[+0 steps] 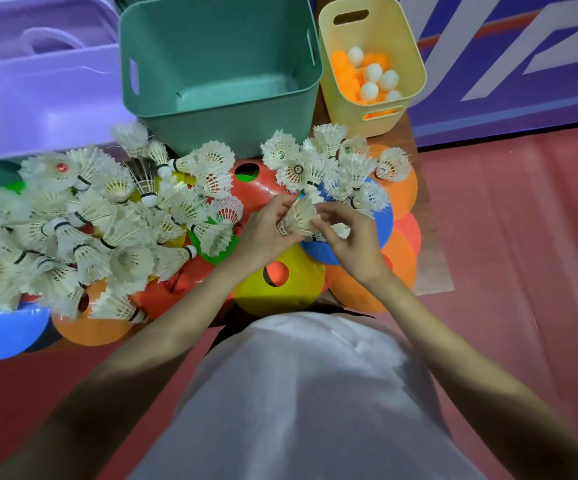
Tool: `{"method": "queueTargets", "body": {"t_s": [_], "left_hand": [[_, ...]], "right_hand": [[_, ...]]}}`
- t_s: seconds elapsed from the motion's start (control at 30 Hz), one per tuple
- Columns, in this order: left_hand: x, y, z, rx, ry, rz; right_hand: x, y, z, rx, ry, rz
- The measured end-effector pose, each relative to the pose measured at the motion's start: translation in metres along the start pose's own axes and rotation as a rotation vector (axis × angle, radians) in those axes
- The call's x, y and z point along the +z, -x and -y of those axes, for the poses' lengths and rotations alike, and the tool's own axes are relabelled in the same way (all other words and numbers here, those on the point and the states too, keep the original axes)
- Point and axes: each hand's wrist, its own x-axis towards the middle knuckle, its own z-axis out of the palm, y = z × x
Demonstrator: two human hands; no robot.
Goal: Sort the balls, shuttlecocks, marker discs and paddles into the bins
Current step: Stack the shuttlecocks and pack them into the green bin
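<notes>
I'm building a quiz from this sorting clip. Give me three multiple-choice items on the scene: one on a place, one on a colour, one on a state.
1. Where are the ping-pong balls?
A. In the green bin
B. In the yellow bin
C. On the floor

2. What colour is the marker disc just in front of the person's body?
A. Yellow
B. Purple
C. Black

3. What is the state of the green bin?
A. Full of shuttlecocks
B. Tipped over
C. Upright and empty

Answers:
1 B, white and orange balls lie inside the yellow bin.
2 A, it is yellow, with red showing through its centre hole.
3 C, its bare bottom shows, while the left hand and right hand hold a stack of shuttlecocks over the discs.
</notes>
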Motion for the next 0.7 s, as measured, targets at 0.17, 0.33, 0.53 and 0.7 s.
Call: {"method": "queueTargets", "body": {"t_s": [0.17, 0.33, 0.53, 0.7], "left_hand": [[0.004, 0.0, 0.002, -0.035, 0.082, -0.065], [0.001, 0.003, 0.011, -0.11, 0.174, -0.1], [-0.003, 0.012, 0.023, -0.148, 0.188, -0.114], [-0.007, 0.019, 0.026, -0.141, 0.189, -0.128]], "right_hand": [[-0.016, -0.001, -0.006, 0.046, -0.003, -0.246], [-0.034, 0.0, -0.028, 0.248, 0.215, -0.257], [-0.019, 0.005, -0.045, 0.362, 0.275, -0.067], [-0.008, -0.003, -0.048, 0.437, 0.172, -0.088]]}}
